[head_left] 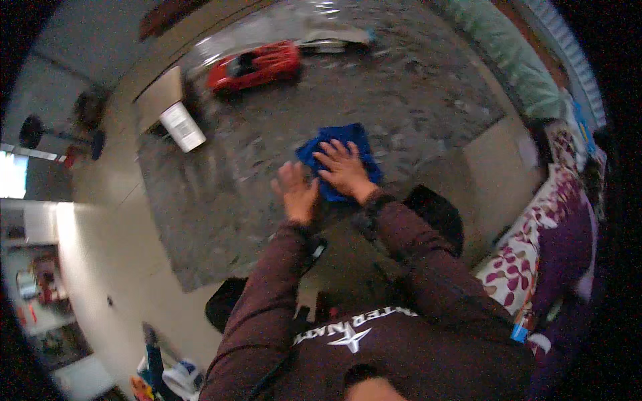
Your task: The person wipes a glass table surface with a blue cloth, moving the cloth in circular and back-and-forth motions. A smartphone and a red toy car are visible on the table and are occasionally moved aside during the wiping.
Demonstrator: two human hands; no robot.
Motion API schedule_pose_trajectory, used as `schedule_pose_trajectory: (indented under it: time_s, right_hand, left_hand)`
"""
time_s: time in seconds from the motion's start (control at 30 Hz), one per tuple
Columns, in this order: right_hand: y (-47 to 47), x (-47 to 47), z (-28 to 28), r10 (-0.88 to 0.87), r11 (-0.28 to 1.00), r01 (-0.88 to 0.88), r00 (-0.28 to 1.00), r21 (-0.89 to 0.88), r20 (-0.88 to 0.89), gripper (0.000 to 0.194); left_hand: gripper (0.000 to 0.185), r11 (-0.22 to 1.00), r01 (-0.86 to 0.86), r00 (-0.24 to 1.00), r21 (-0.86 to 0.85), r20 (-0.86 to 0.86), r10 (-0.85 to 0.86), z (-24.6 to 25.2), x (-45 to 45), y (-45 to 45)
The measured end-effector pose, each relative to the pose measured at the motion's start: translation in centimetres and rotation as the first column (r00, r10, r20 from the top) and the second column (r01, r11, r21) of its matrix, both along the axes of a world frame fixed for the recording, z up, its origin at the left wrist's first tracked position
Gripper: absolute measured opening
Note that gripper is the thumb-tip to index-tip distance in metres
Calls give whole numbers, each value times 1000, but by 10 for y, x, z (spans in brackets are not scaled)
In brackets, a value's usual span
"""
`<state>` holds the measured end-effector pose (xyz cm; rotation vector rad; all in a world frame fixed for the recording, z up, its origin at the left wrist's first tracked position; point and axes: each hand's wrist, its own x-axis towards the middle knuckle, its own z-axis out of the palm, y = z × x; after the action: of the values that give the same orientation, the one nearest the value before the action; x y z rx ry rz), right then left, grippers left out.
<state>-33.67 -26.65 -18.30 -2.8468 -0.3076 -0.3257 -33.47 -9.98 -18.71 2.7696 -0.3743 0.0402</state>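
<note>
A crumpled blue cloth (351, 135) lies on a grey patterned mat (220, 200) spread over the floor. My right hand (343, 168) rests palm down on the cloth with its fingers apart, pressing on it rather than gripping it. Just left of the cloth, my left hand (297, 190) is held flat, fingers spread, with nothing in it; whether it touches the mat is unclear. Both hands look slightly blurred.
Toward the mat's far edge are a red toy car (256, 65) and a pale object (336, 37) beside it. A cardboard box (163, 92) and white box (183, 126) sit at the left. Patterned fabric (511, 265) hangs at the right.
</note>
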Motion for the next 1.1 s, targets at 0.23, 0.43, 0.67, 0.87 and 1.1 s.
schedule_pose_trajectory:
  time_s: [0.23,0.43,0.67,0.87,1.1]
  right_hand:
    - [-41,108,8,-194,967,218,966,131,-173,53]
    - [-93,194,-2,-268,952,282,956,116,-123,55]
    - [-257,202,-14,-605,795,604,796,-53,-7,53]
    - [-379,78,-16,-943,319,947,313,-43,-110,58]
    - [-152,48,-10,-415,902,410,910,-132,-14,56]
  left_hand:
    - [61,986,-10,1000,169,24,6,0,-10,13]
    - [62,985,48,998,166,32,-54,6,-11,18]
    - [65,986,103,992,131,52,-111,7,-9,20]
    - [62,986,63,997,153,26,-68,3,-8,17]
    - [62,972,60,995,227,69,-78,-1,-10,16]
